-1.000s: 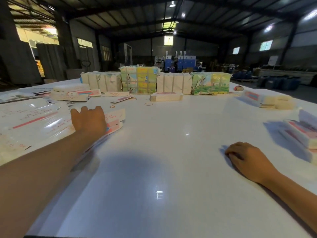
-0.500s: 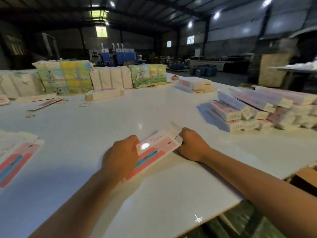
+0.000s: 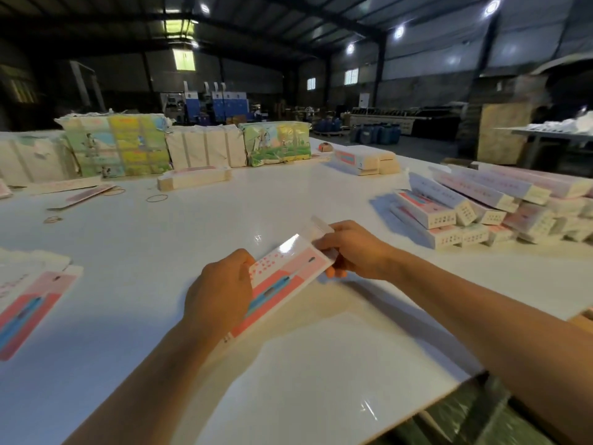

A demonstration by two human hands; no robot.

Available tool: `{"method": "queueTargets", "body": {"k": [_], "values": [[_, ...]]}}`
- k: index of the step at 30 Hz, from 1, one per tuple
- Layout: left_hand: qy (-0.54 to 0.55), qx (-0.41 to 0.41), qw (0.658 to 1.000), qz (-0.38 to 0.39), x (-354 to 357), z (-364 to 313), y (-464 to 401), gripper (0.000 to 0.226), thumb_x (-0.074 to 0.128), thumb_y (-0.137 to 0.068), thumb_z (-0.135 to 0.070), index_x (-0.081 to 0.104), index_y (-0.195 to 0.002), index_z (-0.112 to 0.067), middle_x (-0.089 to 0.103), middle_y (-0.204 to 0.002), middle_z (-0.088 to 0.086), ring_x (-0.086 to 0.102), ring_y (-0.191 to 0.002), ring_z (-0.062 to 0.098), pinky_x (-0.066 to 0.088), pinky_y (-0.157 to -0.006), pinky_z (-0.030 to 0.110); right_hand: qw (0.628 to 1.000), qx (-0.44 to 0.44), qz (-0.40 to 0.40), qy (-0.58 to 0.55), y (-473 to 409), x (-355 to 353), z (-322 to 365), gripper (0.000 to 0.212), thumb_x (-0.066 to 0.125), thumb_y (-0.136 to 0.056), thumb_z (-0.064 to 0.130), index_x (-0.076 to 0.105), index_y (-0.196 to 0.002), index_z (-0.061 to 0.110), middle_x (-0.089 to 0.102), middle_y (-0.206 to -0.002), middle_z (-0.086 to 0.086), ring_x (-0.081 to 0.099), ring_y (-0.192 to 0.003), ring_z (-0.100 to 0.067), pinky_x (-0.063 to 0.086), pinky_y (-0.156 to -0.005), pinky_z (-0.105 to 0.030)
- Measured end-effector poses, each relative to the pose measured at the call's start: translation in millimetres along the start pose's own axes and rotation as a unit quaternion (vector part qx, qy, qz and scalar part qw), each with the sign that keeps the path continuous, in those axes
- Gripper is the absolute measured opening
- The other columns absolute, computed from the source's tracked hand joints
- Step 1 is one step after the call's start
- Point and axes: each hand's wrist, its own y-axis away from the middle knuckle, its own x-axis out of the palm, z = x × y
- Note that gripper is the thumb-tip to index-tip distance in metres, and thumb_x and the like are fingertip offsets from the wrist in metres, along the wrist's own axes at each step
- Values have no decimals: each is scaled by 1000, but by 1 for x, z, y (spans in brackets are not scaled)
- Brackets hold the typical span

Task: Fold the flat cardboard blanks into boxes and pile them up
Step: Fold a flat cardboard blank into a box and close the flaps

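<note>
A flat pink, white and blue cardboard blank [image 3: 282, 277] is held just above the white table [image 3: 288, 364] in front of me. My left hand [image 3: 221, 290] grips its near end, fingers curled over the edge. My right hand [image 3: 353, 248] pinches the far end, where a white flap [image 3: 319, 228] sticks up. A stack of flat blanks [image 3: 29, 300] lies at the left edge. A pile of folded boxes [image 3: 487, 207] sits on the table to the right.
Wrapped bundles [image 3: 118, 144] line the table's far edge, with a low stack [image 3: 192, 181] and more boxes [image 3: 365, 162] before them. Rubber bands [image 3: 157, 198] lie at the far left. The table's near right corner [image 3: 462, 380] drops off.
My left hand took a blank from the left stack and brought it to the middle. My right hand came off the table and took its far end. The view swung right.
</note>
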Motion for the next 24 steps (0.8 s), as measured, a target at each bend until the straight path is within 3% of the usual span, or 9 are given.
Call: {"method": "queueTargets", "body": {"k": [2, 5, 8, 12, 14, 16, 20, 24], "values": [[-30, 8, 1000, -3, -1, 0, 2, 31, 29, -97, -47, 50, -94, -25, 64, -104, -2, 63, -80, 18, 56, -73, 34, 999, -19, -30, -36, 0, 11, -11, 32, 44, -88, -5, 50, -58, 4, 51, -46, -15, 43, -43, -24, 28, -38, -23], [-156, 77, 985, -22, 0, -9, 8, 85, 3, -65, -85, 50, -109, -30, 57, -106, -8, 53, -92, 13, 42, -75, 28, 998, -54, -17, -36, 2, 18, -25, 50, 43, -88, -4, 55, -44, 17, 51, -44, -14, 40, -34, -21, 27, -33, -19], [-261, 103, 960, -11, 2, -25, 11, 118, -8, -43, -92, 32, -132, -27, 46, -121, -8, 43, -105, 13, 33, -81, 28, 995, -76, -9, -65, 4, 20, -27, 41, 45, -89, -4, 61, -55, 13, 54, -45, -14, 44, -31, -20, 33, -33, -19], [-260, 105, 959, -47, 3, -29, 6, 92, 27, -65, -87, 32, -132, -25, 48, -119, -7, 46, -107, 14, 37, -82, 27, 988, -77, 3, -131, 1, 20, -26, 20, 41, -94, -3, 57, -82, -4, 60, -47, -7, 47, -32, -16, 37, -35, -19], [-211, 97, 970, -79, -3, -29, 5, 72, 46, -72, -77, 40, -123, -26, 52, -114, -8, 49, -104, 16, 36, -76, 29, 983, -82, 0, -161, 1, 23, -26, 19, 40, -96, 0, 57, -89, -5, 63, -53, -10, 49, -35, -17, 38, -36, -21], [-182, 77, 976, -96, -8, -29, 4, 64, 52, -73, -73, 43, -116, -27, 55, -110, -8, 51, -99, 17, 34, -73, 28, 981, -99, -54, -160, 3, 26, -25, 16, 45, -97, 7, 58, -95, 0, 65, -63, -11, 52, -40, -17, 41, -38, -23], [-157, 35, 982, -103, -12, -23, -1, 65, 54, -71, -74, 44, -111, -25, 58, -110, -4, 54, -98, 19, 38, -73, 31, 941, -177, -289, -4, 7, 24, -26, 9, 56, -94, 19, 61, -100, 15, 63, -84, -4, 57, -65, -14, 48, -56, -23], [-153, 29, 983, -98, -7, -28, -1, 60, 56, -72, -72, 44, -106, -24, 58, -108, -4, 53, -98, 21, 34, -70, 31, 930, -256, -234, 121, 14, 41, -26, 13, 60, -91, 9, 73, -89, 7, 62, -80, -7, 57, -72, -18, 45, -69, -26]]}}
